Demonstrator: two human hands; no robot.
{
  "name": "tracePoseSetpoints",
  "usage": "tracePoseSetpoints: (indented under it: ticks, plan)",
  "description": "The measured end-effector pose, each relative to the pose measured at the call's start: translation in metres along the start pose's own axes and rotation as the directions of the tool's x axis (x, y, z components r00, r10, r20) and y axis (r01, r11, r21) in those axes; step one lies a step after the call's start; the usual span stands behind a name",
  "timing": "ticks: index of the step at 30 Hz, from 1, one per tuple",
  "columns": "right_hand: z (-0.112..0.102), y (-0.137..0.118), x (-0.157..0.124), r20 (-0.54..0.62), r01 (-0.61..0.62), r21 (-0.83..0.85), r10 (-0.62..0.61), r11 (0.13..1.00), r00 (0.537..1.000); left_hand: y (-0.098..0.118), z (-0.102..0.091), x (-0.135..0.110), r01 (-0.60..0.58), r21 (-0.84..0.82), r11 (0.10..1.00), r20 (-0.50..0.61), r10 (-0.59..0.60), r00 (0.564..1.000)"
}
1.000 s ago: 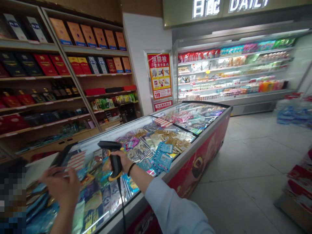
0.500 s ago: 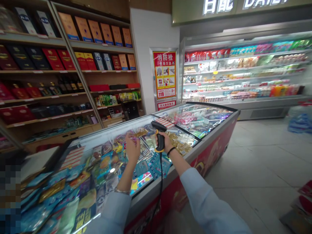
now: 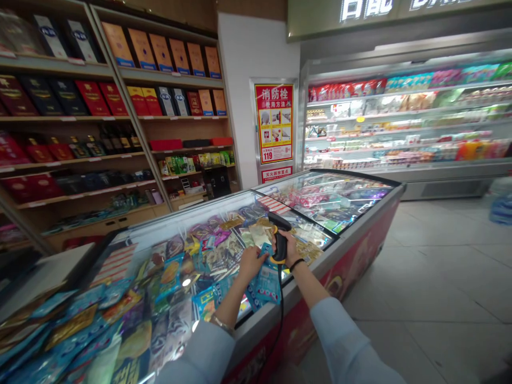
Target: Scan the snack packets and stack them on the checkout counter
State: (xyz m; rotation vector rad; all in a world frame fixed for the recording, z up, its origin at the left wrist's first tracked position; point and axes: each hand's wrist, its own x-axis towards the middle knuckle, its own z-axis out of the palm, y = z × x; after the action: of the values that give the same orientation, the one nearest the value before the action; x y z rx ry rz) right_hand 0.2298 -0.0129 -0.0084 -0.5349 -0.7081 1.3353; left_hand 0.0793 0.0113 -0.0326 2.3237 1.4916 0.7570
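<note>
Where the hands meet: near rim of the red glass-lidded chest freezer (image 3: pixel 360 250).
Right hand (image 3: pixel 290 249): wrapped round the black, yellow-trimmed handheld barcode scanner (image 3: pixel 279 237), handle upright.
Left hand (image 3: pixel 248 264): nearer, pinching the blue plastic packet (image 3: pixel 266 285), just beside at the scanner's 7 o'clock.

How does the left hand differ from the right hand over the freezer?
The right hand is shut around the black scanner; the left hand holds no tool, its fingers on a blue packet. The right wrist wears a dark band, the left a pale bracelet. Both reach over the freezer, close together.
</note>
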Motion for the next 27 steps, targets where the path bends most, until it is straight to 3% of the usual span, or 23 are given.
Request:
tracePoseSetpoints:
  ticks: [6,10,12,15,17,19,24,27]
  plan:
    - [0.009,0.008,0.006,0.008,-0.057,-0.025,0.057,0.998,0.998,-0.01,-0.005,0.005,0.015,-0.1,0.995,-0.002,-0.015,1.0]
    - [0.017,0.008,0.007,0.056,-0.073,-0.019,0.073,0.997,0.996,-0.028,-0.027,0.008,0.037,-0.271,0.962,-0.172,-0.086,0.981]
    - [0.018,0.005,0.005,0.09,-0.047,0.007,0.046,0.999,0.995,-0.042,-0.042,0.009,0.07,-0.456,0.887,-0.258,-0.207,0.944]
    - [0.015,0.002,0.002,0.137,0.005,0.045,-0.011,0.999,0.991,-0.061,-0.059,0.01,0.073,-0.727,0.682,-0.324,-0.436,0.84]
    - [0.012,0.002,0.0,0.17,0.005,0.038,-0.011,0.999,0.985,-0.069,-0.065,0.012,0.012,-0.82,0.572,-0.358,-0.53,0.769]
    - [0.01,0.002,-0.001,0.196,-0.02,0.013,0.017,1.0,0.98,-0.071,-0.067,0.014,-0.069,-0.871,0.487,-0.377,-0.569,0.731]
    - [0.013,0.004,-0.002,0.22,-0.067,-0.028,0.072,0.997,0.973,-0.062,-0.062,0.017,-0.258,-0.92,0.294,-0.38,-0.518,0.766]
    - [0.013,0.004,-0.002,0.235,-0.077,-0.016,0.079,0.997,0.969,-0.056,-0.056,0.018,-0.267,-0.93,0.253,-0.36,-0.481,0.799]
